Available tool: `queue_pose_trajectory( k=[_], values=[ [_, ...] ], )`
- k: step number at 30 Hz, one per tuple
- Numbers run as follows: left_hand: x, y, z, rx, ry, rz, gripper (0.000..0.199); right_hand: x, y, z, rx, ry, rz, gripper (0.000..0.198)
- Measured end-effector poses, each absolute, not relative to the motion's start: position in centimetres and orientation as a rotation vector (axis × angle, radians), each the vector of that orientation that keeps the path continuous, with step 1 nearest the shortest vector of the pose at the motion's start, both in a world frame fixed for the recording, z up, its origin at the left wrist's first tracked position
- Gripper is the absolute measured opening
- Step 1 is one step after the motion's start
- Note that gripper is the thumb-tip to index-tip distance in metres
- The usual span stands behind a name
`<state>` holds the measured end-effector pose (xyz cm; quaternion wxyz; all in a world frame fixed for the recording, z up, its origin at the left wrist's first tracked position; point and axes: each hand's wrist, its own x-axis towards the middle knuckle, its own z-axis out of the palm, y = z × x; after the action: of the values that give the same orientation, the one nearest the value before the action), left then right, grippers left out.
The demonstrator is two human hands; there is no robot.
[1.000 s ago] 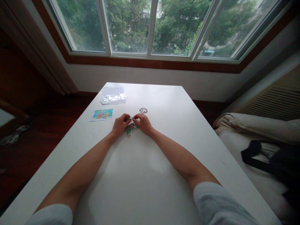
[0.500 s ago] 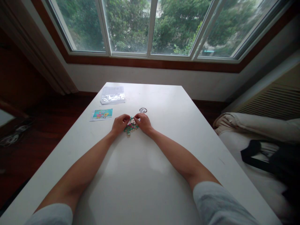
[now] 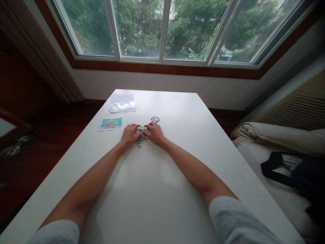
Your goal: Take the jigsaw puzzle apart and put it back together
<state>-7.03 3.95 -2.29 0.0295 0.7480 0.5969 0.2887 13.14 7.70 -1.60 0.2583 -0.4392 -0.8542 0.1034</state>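
With both hands, left [image 3: 130, 134] and right [image 3: 155, 133], pressed fingers-down around the small multicoloured cluster of jigsaw pieces [image 3: 141, 137] at the white tabletop's [image 3: 152, 189] centre, gentle, even pressure probably keeps the pieces flat and joined.

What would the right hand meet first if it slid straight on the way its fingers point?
Probably the left hand: the right hand points left across the small puzzle cluster already under its fingertips.

We had our left hand [image 3: 130, 134] and right hand [image 3: 154, 133] pressed on a small pile of puzzle pieces [image 3: 141, 135] on the white table [image 3: 157, 189]. A picture card [image 3: 110, 123] and plastic bag [image 3: 122, 102] lay beyond.
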Motion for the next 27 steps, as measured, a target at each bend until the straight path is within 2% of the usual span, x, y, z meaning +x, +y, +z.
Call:
queue_pose_trajectory(
  k=[3, 7, 14, 19, 27],
  values=[
    [-7.0, 3.8, -2.3, 2.378, 1.835, 0.79, 0.038, 13.2, 7.4, -1.3, -1.161, -2.417, 0.232, 0.039],
    [-7.1, 3.8, -2.1, 2.396, 1.814, 0.769, 0.029, 13.1, 7.6, -1.3, -1.199, -2.41, 0.232, 0.027],
    [-7.2, 3.7, -1.9, 2.313, 1.79, 0.836, 0.021, 13.2, 8.2, -1.9, -1.133, -2.329, 0.304, 0.018],
    [-7.0, 3.5, -1.8, 2.206, 1.783, 0.93, 0.023, 13.2, 8.7, -2.4, -1.06, -2.192, 0.43, 0.013],
    [-7.1, 3.7, -1.7, 2.112, 1.662, 1.143, 0.031, 13.3, 8.6, -2.3, -0.997, -1.998, 0.681, 0.017]
  ],
)
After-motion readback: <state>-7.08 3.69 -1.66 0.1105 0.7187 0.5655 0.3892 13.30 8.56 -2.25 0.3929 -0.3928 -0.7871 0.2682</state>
